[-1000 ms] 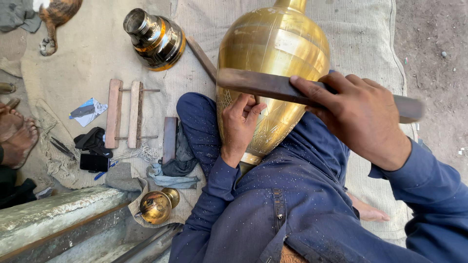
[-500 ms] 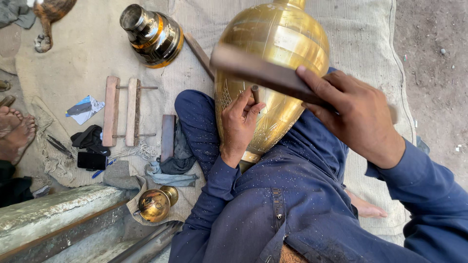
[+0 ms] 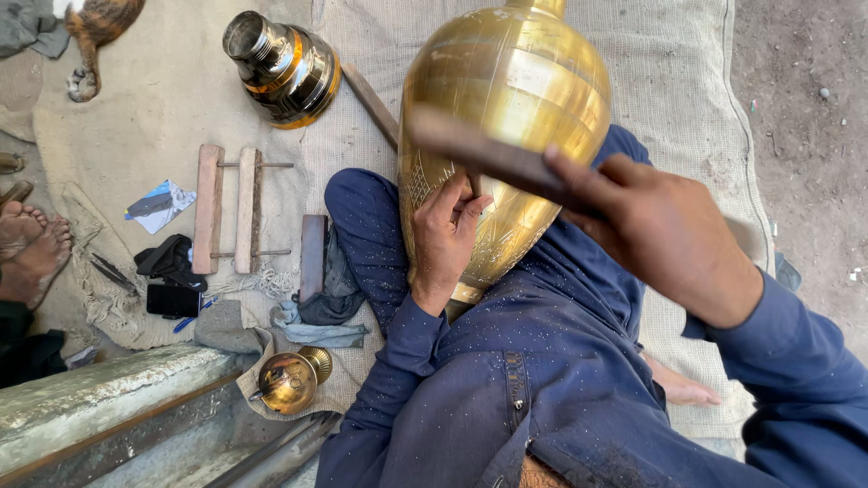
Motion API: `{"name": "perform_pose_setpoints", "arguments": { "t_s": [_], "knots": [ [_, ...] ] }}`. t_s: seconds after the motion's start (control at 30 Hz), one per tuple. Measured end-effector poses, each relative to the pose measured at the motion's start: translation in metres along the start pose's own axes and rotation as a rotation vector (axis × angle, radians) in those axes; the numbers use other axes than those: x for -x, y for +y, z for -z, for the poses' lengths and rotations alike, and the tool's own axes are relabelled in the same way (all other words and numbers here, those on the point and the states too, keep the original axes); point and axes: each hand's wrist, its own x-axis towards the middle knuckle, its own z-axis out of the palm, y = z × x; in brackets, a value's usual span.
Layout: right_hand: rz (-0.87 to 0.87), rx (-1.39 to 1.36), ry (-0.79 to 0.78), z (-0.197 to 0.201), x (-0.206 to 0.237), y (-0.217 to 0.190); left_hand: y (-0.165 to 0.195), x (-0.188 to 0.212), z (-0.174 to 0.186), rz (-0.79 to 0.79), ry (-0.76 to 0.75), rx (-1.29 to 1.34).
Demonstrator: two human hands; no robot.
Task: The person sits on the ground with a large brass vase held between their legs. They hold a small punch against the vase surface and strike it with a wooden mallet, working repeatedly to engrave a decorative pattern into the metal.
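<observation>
One large brass vase [image 3: 515, 136], smooth, banded, engraved, lying across my lap on the woven mat [image 3: 660, 54]. My left hand [image 3: 448, 235] pinches a small tool against it; right hand [image 3: 665, 235] grips a flat wooden striker [image 3: 479, 154].

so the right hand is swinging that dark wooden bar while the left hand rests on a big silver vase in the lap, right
Not quite: the vase is golden brass, not silver, as the head view shows. The rest holds: the right hand grips the dark wooden bar, and the left hand rests on the vase lying in the lap.
</observation>
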Motion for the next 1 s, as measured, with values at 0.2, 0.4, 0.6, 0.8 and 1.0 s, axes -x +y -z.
{"name": "perform_pose_setpoints", "arguments": {
  "t_s": [0.2,0.4,0.6,0.8,1.0],
  "knots": [
    [0.011,-0.112,0.067,0.0005,-0.0006,-0.0022,0.001,-0.0008,0.001,0.024,0.001,0.016],
    [0.042,-0.155,0.112,-0.0029,0.0012,0.0005,0.0035,0.0033,0.0022,0.004,-0.031,0.027],
    [0.072,-0.159,0.151,-0.0071,0.0002,0.0021,0.0047,0.0025,0.0018,0.039,-0.016,0.032],
    [0.061,-0.166,0.191,-0.004,0.0056,-0.0005,0.0047,0.0069,0.0012,0.033,-0.009,0.039],
    [0.04,-0.191,0.158,-0.0016,0.0057,-0.0019,0.0034,0.0089,0.0003,0.023,-0.018,0.001]
  ]
}}
